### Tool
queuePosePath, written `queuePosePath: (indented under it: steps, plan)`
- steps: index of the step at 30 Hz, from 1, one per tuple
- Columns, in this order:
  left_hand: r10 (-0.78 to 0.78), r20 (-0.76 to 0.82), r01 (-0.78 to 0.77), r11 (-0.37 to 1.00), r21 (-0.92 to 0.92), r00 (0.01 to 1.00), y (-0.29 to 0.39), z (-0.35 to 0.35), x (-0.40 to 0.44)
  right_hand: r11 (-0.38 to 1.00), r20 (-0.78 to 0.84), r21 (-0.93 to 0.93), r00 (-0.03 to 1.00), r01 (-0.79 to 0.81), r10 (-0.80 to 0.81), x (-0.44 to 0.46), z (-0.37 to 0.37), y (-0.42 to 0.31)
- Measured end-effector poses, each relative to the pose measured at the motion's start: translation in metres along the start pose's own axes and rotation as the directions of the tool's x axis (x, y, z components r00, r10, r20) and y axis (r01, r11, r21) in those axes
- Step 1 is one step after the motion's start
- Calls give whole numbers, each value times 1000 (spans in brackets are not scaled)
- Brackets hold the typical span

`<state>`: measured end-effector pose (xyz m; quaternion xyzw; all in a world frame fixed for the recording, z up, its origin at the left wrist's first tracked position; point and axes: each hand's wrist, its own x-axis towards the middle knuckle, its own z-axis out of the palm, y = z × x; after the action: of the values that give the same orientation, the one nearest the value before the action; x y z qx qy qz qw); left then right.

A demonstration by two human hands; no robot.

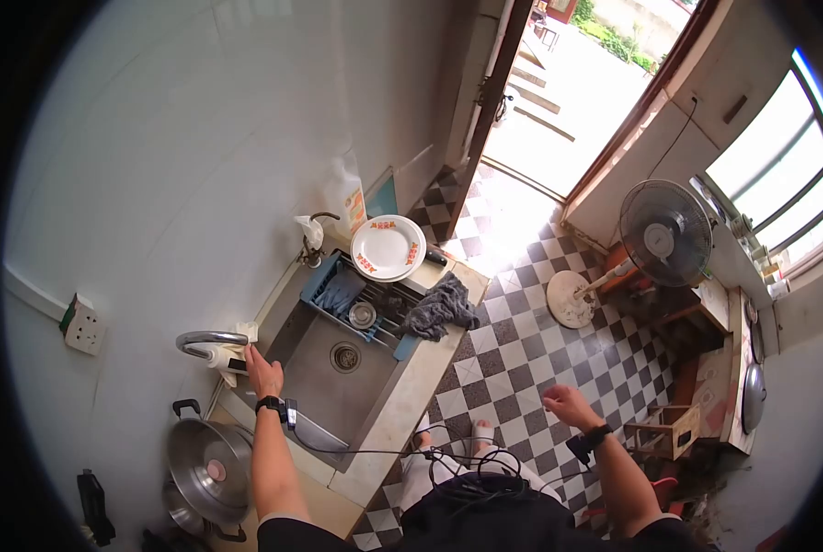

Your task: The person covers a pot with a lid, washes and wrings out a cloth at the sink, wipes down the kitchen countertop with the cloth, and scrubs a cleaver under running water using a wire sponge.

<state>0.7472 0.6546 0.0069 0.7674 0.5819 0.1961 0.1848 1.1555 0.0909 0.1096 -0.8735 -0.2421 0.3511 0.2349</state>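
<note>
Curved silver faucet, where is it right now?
In the head view, the curved silver faucet is left of centre, at the left edge of the grey metal sink, beside the person's left hand.

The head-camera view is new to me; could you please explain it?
No robot here: one camera, worn on the head, looks down at two bare hands. The left hand is beside the curved tap at the sink; whether it grips anything is unclear. The right hand, loosely curled, hangs above the checkered floor with nothing visible in it. A blue rack sits at the sink's far end, with a patterned plate and a grey cloth by it. Steel pots stand at the near end.
</note>
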Motion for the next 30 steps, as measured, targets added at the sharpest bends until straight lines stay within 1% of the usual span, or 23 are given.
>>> queuePosePath:
  steps: [1, 2, 3, 5, 7, 8, 9, 10, 11, 12, 13, 15, 16, 17, 19, 20, 21, 23, 25, 26, 27, 29, 30]
  plan:
    - [-91, 261, 69, 994, 90, 961, 26, -18, -3, 998, 31, -42, 999, 38, -36, 16, -2, -17]
    - [-196, 494, 114, 975, 192, 847, 40, -24, -5, 998, 41, -48, 999, 36, -34, 34, -1, -31]
    - [-207, 497, 123, 973, 196, 843, 22, -1, -11, 990, 82, -87, 992, 107, -100, 54, 3, -44]
    - [21, 503, -53, 997, 50, 864, -37, 58, -38, 962, 149, -141, 966, 232, -211, 86, 12, -68]
    - [41, 323, -76, 992, 97, 946, -11, 74, -63, 939, 180, -136, 940, 317, -291, 126, 25, -92]
    - [46, 328, -41, 999, -23, 944, 10, 73, -76, 934, 195, -114, 929, 339, -314, 148, 34, -100]
    - [-70, 479, 183, 964, -194, 875, 30, 70, -90, 923, 142, -50, 917, 382, -372, 168, 44, -110]
    - [-148, 622, 422, 849, -319, 769, 49, 68, -103, 902, 90, 10, 898, 431, -431, 191, 53, -118]
    - [-185, 616, 447, 842, -303, 766, 63, 64, -119, 898, 125, 19, 891, 439, -437, 215, 67, -120]
    - [-176, 681, 541, 755, -370, 711, 76, 59, -134, 861, -81, -148, 862, 486, -500, 242, 84, -120]
    - [-150, 733, 621, 657, -427, 663, 88, 57, -138, 814, -280, -310, 771, 491, -571, 267, 95, -123]
    - [-196, 722, 632, 663, -401, 663, 101, 49, -151, 916, -178, -278, 922, 288, -343, 291, 107, -125]
    - [-203, 715, 628, 669, -398, 669, 107, 43, -157, 899, -146, -369, 940, 237, -308, 302, 112, -122]
    - [-219, 714, 635, 669, -386, 665, 114, 40, -155, 900, -132, -362, 943, 241, -306, 307, 111, -119]
    - [-255, 767, 723, 591, -359, 589, 128, 35, -149, 992, 44, -9, 991, 130, -129, 315, 105, -120]
    - [-245, 774, 734, 568, -373, 583, 134, 34, -143, 988, 58, 139, 995, 68, -76, 302, 92, -139]
    - [-262, 763, 739, 555, -382, 591, 138, 36, -139, 978, 111, 174, 985, 113, -134, 291, 79, -157]
    - [-164, 752, 706, 513, -488, 639, 146, 42, -129, 859, 42, 277, 887, 431, -459, 284, 91, -161]
    - [-139, 728, 694, 462, -552, 671, 159, 47, -115, 794, 398, 593, 808, 135, -434, 263, 86, -212]
    - [-147, 697, 672, 459, -581, 702, 165, 49, -110, 814, 557, 580, 721, 16, -411, 250, 82, -243]
    - [-193, 659, 666, 434, -607, 727, 172, 47, -107, 772, 580, 635, 648, 20, -494, 244, 96, -260]
    - [-297, 673, 733, 201, -650, 678, 168, 48, -100, 781, 663, 624, 515, 20, -543, 228, 120, -304]
    - [-241, 729, 753, 16, -658, 641, 149, 56, -99, 743, 667, 669, 455, -17, -590, 222, 140, -320]
